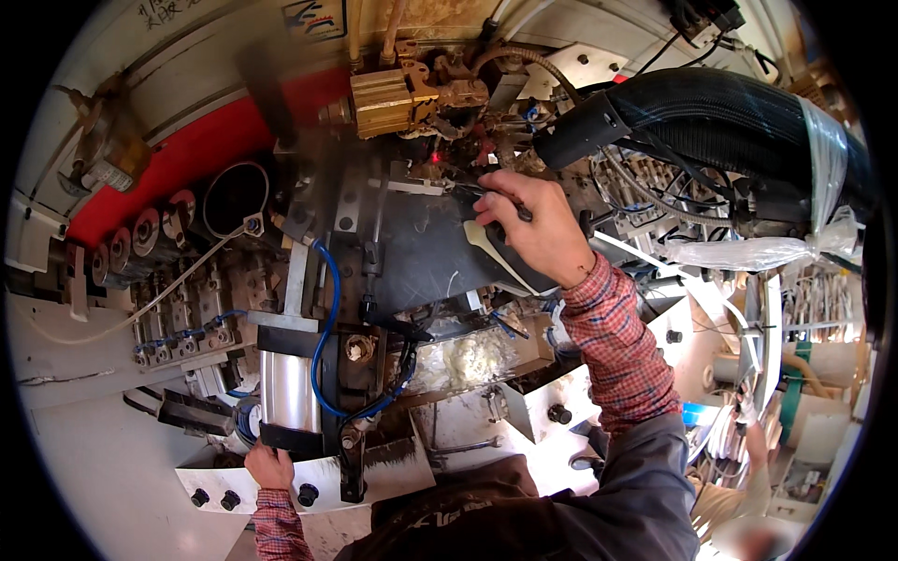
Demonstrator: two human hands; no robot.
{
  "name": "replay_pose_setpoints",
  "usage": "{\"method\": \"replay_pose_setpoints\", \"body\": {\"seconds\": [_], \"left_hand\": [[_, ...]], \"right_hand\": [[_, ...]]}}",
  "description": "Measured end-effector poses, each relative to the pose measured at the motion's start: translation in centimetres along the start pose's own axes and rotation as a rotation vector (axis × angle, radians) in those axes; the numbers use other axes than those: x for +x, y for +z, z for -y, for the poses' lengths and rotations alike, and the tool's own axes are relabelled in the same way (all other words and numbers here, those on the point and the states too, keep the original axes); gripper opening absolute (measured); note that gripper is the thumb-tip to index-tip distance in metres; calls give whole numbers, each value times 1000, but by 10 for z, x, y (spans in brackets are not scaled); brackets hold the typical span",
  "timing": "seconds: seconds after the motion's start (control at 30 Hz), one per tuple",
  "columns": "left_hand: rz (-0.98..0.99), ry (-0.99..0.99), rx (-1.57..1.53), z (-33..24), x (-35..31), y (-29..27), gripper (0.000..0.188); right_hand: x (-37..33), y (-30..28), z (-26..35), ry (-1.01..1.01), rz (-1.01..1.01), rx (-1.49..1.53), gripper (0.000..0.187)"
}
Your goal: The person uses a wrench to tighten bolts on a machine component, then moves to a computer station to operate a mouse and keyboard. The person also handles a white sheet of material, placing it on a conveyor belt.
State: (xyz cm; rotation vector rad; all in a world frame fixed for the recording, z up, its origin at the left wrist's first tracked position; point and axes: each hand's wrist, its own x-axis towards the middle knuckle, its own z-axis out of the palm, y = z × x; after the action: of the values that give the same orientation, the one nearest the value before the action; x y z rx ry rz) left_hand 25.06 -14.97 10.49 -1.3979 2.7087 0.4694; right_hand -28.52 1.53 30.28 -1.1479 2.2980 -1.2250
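Note:
Over the middle of the machine, my right hand (538,224) is closed around a slim dark-handled tool (522,213); its kind cannot be told. The tool's far end is lost among metal parts near a small red light (435,158). Beneath that hand lie a dark flat plate (421,248) and a pale, tapered piece (491,251). At lower left, my left hand (271,466) has its fingers curled over the top edge of a white metal panel (374,481). Just above it stands a silver air cylinder (288,388) with black end caps.
A thick black corrugated hose (720,107) arches across the upper right. Blue air tubing (335,327) loops beside the cylinder. A wrench (465,447) lies in the white tray area. A brass-coloured block (382,101) sits at the back. Another person's arm (756,453) shows at lower right.

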Motion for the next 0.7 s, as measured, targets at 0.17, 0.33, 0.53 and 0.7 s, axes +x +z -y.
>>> {"method": "replay_pose_setpoints", "body": {"seconds": [0.17,0.33,0.53,0.7], "left_hand": [[-33,56,-23,11,-2,6,31],[-132,102,-62,5,-2,5,32],[-63,48,-129,-26,2,-22,34],[-102,54,-82,-28,3,-23,38]], "right_hand": [[-1,-4,-4,19,45,19,31],[-4,-1,-3,-18,49,-4,29],[-5,-1,-4,-50,-1,26,23],[-1,-2,6,-86,54,0,23]]}}
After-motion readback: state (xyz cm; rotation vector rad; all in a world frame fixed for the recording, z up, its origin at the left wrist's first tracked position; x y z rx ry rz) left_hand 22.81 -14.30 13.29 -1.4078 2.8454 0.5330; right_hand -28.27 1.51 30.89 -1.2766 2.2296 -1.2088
